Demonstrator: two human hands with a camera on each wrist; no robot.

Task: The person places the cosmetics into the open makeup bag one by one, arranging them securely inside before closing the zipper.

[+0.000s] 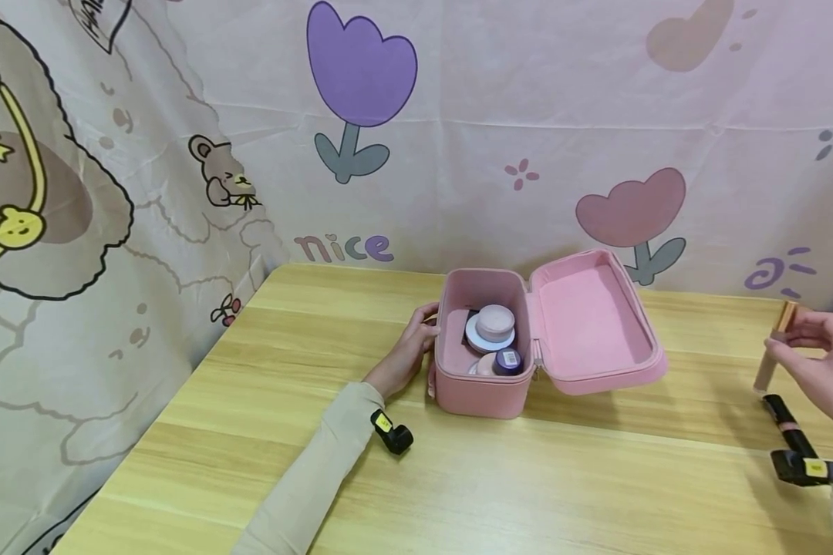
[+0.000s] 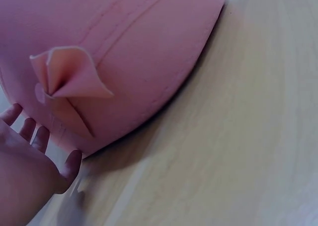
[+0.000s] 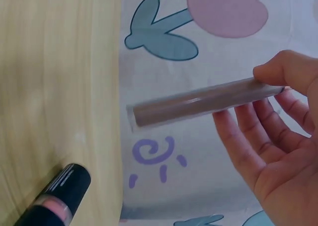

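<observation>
At the far right my right hand (image 1: 822, 347) pinches a lip gloss tube (image 3: 198, 104) between thumb and fingers. Its body is clear with a brownish-pink filling, and a gold cap (image 1: 788, 310) points up in the head view. The tube is held tilted above the table. My left hand (image 1: 406, 358) rests against the left side of a pink cosmetic case (image 1: 482, 395), fingers extended beside its bow (image 2: 74, 77). The case's lid (image 1: 590, 320) is swung out to the right. Inside are a round pale jar (image 1: 494, 322) and a dark purple-lidded jar (image 1: 508, 361).
A black cosmetic tube (image 1: 791, 428) with a pink band lies on the table below my right hand. Behind the wooden table (image 1: 284, 324) hangs a printed cloth (image 1: 472, 154), which also runs along the left side.
</observation>
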